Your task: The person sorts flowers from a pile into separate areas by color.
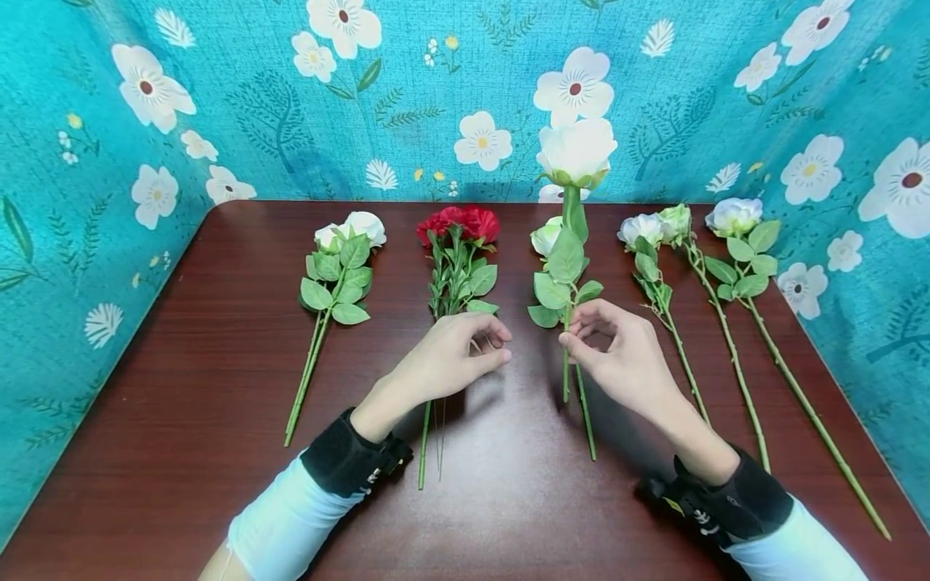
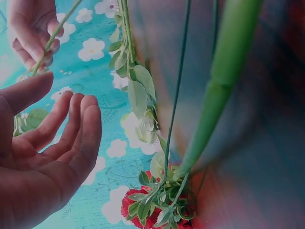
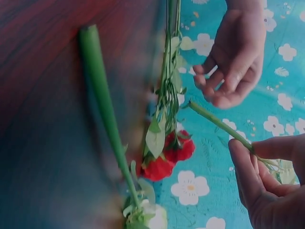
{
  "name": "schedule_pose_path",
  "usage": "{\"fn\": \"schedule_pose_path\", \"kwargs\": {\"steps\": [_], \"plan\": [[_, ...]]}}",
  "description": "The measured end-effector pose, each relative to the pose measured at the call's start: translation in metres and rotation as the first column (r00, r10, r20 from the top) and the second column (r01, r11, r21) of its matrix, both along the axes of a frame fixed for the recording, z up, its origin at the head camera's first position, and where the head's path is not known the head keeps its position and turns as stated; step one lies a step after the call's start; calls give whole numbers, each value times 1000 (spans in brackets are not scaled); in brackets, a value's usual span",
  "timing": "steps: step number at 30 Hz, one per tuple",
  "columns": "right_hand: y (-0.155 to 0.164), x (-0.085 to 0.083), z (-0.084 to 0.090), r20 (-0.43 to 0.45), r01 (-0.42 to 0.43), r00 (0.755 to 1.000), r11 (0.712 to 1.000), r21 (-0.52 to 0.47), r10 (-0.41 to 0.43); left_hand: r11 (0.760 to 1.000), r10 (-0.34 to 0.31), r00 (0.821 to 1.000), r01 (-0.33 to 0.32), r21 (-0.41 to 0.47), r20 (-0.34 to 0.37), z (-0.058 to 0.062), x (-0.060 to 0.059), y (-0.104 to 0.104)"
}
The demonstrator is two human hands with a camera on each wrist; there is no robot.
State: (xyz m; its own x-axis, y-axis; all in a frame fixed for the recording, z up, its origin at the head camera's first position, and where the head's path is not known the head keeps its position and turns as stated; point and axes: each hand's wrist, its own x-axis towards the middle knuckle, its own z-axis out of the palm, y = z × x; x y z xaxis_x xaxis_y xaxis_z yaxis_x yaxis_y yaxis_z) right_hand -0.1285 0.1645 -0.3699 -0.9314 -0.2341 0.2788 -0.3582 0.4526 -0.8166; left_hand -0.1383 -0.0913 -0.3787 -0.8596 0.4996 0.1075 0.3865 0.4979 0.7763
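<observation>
Pinching a white rose (image 1: 576, 152) by its stem, your right hand (image 1: 625, 359) holds it off the table (image 1: 182, 420), long axis running away from you, bloom up toward the floral backdrop (image 1: 436, 89) and cut end toward you. Your left hand (image 1: 450, 359) hovers loosely curled and holding nothing, just left of that stem, above the stems of the red carnations (image 1: 459, 226). Another white rose (image 1: 546, 236) lies flat on the table just behind the held stem, parallel to it, bloom also toward the backdrop.
</observation>
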Motion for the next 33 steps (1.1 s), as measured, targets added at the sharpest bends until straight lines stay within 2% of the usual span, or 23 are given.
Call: {"fn": "schedule_pose_path", "kwargs": {"steps": [11, 19, 27, 33], "plan": [[-16, 0, -1, 96, -40, 994, 995, -92, 49, 994, 15, 999, -11, 112, -34, 1, 1, 4], [-26, -1, -4, 162, -88, 979, 974, -208, 123, 984, 15, 1000, -14, 176, -1, 1, 2, 6], [-34, -2, -8, 162, -128, 970, 945, -301, 183, 966, 19, 998, -33, 257, 59, 1, 3, 7], [-38, -1, -9, 162, -136, 966, 930, -342, 201, 968, 37, 997, -53, 246, 70, 2, 4, 8]]}}
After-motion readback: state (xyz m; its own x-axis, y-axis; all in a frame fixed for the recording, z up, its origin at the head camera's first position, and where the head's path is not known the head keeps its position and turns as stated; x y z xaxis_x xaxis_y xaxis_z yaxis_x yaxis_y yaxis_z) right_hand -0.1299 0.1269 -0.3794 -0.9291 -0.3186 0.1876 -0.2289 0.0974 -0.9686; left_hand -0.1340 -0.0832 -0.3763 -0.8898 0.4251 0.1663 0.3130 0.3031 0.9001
